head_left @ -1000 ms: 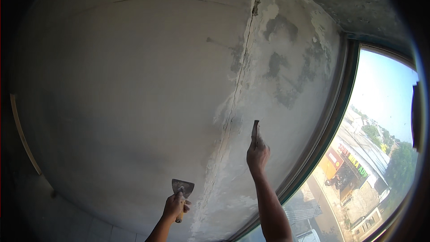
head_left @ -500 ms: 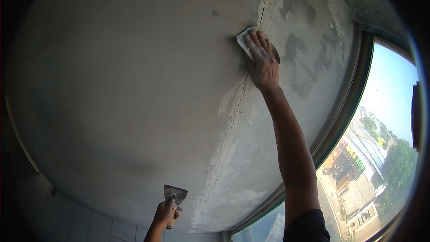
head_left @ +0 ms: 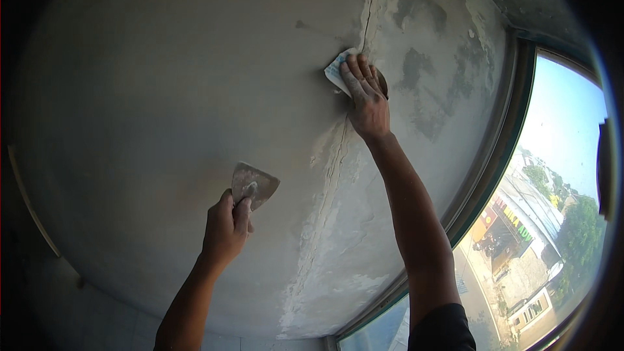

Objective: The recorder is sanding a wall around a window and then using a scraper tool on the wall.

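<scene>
My left hand (head_left: 226,226) is closed round the handle of a putty knife (head_left: 257,185). Its wide, dust-smeared metal blade points up, over the left side of the grey wall (head_left: 175,104). Higher up, my right hand (head_left: 368,101) presses a sheet of sandpaper (head_left: 337,70) against the wall with its fingers laid over it. The sheet's whitish, blue-printed back shows at the left of the fingers, and a brown edge curls out at the right. Beneath that hand runs a long crack (head_left: 335,168) with pale, flaking edges, part of it hidden by the hand and sheet.
A window (head_left: 559,130) in a dark frame stands on the right, with a street and trees outside. Mottled, patchy plaster (head_left: 432,71) lies between crack and frame. A pale strip (head_left: 31,201) edges the far left, and tiles (head_left: 140,322) line the bottom.
My left hand has risen with the putty knife, and more of its forearm shows. My right hand and the sandpaper sit slightly lower and further left in view; the view itself has shifted a little.
</scene>
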A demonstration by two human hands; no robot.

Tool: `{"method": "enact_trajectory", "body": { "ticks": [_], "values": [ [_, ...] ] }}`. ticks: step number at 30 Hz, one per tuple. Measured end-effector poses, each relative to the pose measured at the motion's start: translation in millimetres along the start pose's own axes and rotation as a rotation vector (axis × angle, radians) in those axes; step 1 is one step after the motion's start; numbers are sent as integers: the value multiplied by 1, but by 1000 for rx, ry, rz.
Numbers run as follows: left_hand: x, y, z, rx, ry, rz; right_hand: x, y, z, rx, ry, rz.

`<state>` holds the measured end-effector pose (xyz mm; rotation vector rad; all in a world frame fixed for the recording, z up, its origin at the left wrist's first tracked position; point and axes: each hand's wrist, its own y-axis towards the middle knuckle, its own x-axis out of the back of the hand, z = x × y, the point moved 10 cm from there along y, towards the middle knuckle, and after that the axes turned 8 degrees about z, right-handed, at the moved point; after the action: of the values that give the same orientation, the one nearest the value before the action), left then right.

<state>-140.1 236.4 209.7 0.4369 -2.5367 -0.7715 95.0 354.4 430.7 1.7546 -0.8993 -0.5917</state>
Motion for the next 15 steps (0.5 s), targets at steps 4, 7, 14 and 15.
{"method": "enact_trajectory", "body": {
  "ticks": [4,7,14,15],
  "values": [
    [-4,109,-93,-44,132,125,11,-45,-52,-6,-14,207],
    [-20,167,-146,-63,269,161,14,-53,-62,-189,-50,155],
    [-51,231,-181,27,349,206,10,-55,-62,-268,-28,149],
    [-57,235,-188,29,357,203,10,-54,-63,-271,-21,145]
  ]
}}
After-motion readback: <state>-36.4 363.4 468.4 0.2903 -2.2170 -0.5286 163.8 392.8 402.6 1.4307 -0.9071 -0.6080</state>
